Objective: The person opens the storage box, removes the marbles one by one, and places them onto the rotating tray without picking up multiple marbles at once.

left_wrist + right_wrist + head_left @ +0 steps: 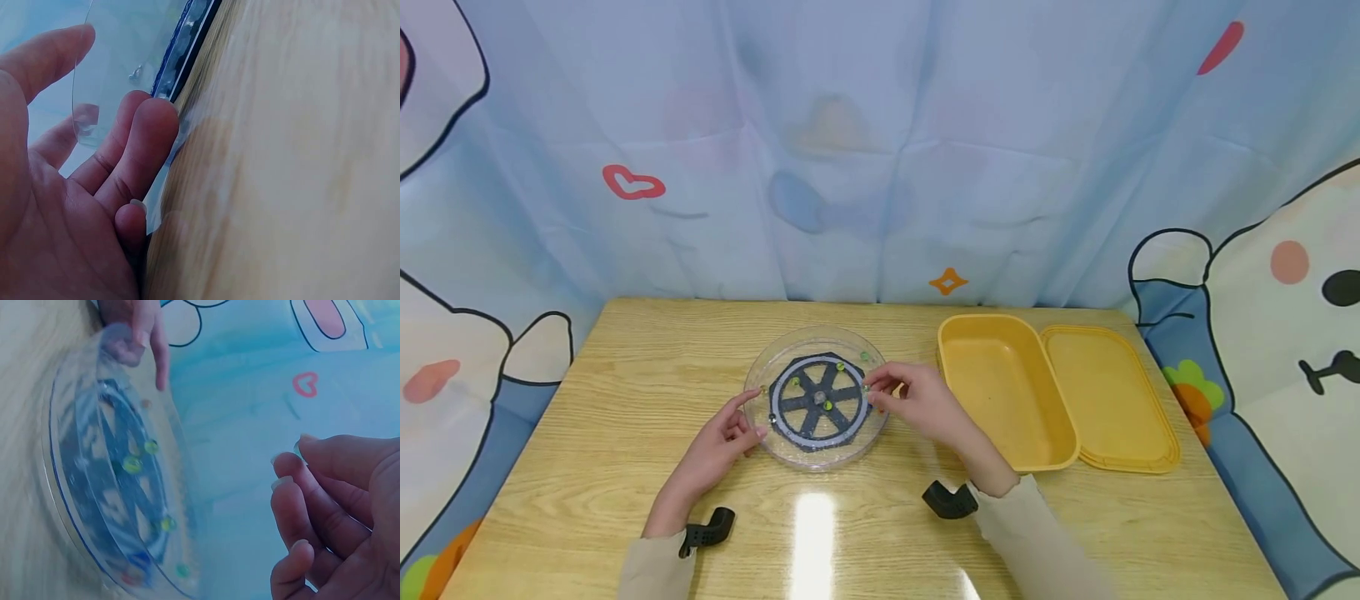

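A clear round plastic dish [820,333] with a dark spoked wheel pattern [822,398] lies on the table. Several small glass marbles sit in it, among them a yellow-green marble [132,464] and a green marble [182,570]. My left hand [722,446] is at its left side; the straight index finger and the thumb [65,47] touch the clear wall, the other fingers bent below. Over the right rim, my right hand [917,400] pinches a small greenish marble [297,450] between thumb and index finger, mostly hidden by the fingertips.
To the right stands a yellow plastic box [1000,392], with its yellow lid [1112,400] lying flat beside it. Behind the wooden table [647,358] hangs a blue cartoon curtain [850,167]. Each wrist wears a black camera mount [950,500].
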Demonstrator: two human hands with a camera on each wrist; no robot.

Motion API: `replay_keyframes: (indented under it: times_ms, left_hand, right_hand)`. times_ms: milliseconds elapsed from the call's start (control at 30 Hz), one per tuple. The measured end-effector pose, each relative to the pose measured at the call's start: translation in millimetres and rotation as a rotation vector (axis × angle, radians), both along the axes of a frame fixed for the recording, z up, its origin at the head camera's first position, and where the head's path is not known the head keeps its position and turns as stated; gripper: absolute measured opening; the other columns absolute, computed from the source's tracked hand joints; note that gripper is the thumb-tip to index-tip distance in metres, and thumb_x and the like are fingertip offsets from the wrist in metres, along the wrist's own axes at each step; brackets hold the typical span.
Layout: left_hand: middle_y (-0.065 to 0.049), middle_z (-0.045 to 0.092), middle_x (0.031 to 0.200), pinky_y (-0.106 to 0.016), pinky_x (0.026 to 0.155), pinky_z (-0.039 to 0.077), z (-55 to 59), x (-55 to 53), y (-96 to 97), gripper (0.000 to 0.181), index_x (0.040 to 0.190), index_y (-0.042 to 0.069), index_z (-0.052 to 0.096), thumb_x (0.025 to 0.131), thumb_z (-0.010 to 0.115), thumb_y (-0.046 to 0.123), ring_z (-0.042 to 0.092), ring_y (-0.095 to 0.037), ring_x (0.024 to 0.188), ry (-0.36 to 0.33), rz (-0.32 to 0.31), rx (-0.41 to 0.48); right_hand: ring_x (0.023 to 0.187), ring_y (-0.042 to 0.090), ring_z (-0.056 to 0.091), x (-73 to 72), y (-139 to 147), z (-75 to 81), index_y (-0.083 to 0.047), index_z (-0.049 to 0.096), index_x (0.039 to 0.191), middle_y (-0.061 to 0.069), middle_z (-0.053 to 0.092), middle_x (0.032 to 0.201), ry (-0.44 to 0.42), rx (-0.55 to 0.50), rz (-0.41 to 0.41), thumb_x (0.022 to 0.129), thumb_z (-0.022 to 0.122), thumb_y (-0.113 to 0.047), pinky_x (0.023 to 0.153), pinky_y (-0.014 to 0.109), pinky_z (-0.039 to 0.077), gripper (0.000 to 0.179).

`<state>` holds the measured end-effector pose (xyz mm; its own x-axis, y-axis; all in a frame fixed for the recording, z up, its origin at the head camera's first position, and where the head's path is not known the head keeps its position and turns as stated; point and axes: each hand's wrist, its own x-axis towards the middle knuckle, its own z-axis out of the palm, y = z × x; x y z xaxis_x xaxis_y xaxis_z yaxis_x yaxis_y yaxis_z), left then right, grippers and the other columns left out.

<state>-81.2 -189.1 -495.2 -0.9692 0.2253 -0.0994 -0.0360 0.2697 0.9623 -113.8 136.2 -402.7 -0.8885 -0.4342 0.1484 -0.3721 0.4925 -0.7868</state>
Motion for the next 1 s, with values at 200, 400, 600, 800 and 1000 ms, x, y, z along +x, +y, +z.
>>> replay_keyframes:
  times_ms: [200,400,600,800,1000]
  left_hand:
    - [-0.011,0.055,0.086,-0.030,0.063,0.045,3.7,1.8,1.0,0.062,0.152,0.016,0.039,0.097,0.068,0.018,0.056,-0.023,0.069,-0.005,0.005,-0.002]
    - [-0.010,0.055,0.086,-0.029,0.062,0.044,4.8,3.9,2.5,0.063,0.152,0.016,0.038,0.097,0.068,0.018,0.055,-0.023,0.068,-0.004,-0.001,0.000]
    - [-0.010,0.055,0.086,-0.030,0.062,0.044,3.6,4.7,2.8,0.064,0.153,0.015,0.038,0.097,0.068,0.020,0.055,-0.023,0.068,-0.003,-0.008,0.009]
    - [-0.011,0.055,0.086,-0.029,0.062,0.045,4.4,4.8,3.4,0.063,0.152,0.016,0.039,0.097,0.068,0.020,0.055,-0.023,0.068,0.000,-0.007,0.004]
    - [-0.010,0.056,0.085,-0.029,0.062,0.044,2.1,4.0,6.5,0.062,0.152,0.015,0.040,0.096,0.068,0.019,0.055,-0.023,0.068,0.015,-0.005,0.009]
  right_hand:
    - [0.077,0.009,0.060,-1.0,-15,-10.3,-0.006,0.073,0.106,-0.006,0.067,0.086,0.002,0.010,0.022,0.092,0.073,-0.014,0.063,0.027,0.047,0.016]
    - [0.078,0.011,0.061,0.7,-24,-12.9,-0.006,0.072,0.107,-0.005,0.066,0.088,-0.046,-0.001,0.044,0.093,0.073,-0.015,0.068,0.030,0.052,0.016]
    - [0.077,0.011,0.061,2.7,-25,-14.9,-0.005,0.072,0.106,-0.005,0.066,0.087,-0.046,-0.003,0.056,0.093,0.073,-0.014,0.068,0.029,0.052,0.016]
    - [0.077,0.011,0.061,3.1,-23,-18.1,-0.005,0.072,0.106,-0.005,0.067,0.088,-0.058,-0.010,0.068,0.094,0.071,-0.015,0.068,0.030,0.052,0.016]
    - [0.076,0.013,0.062,2.9,-16,-20.4,-0.003,0.073,0.108,-0.003,0.069,0.089,-0.068,-0.013,0.040,0.093,0.072,-0.012,0.065,0.030,0.052,0.018]
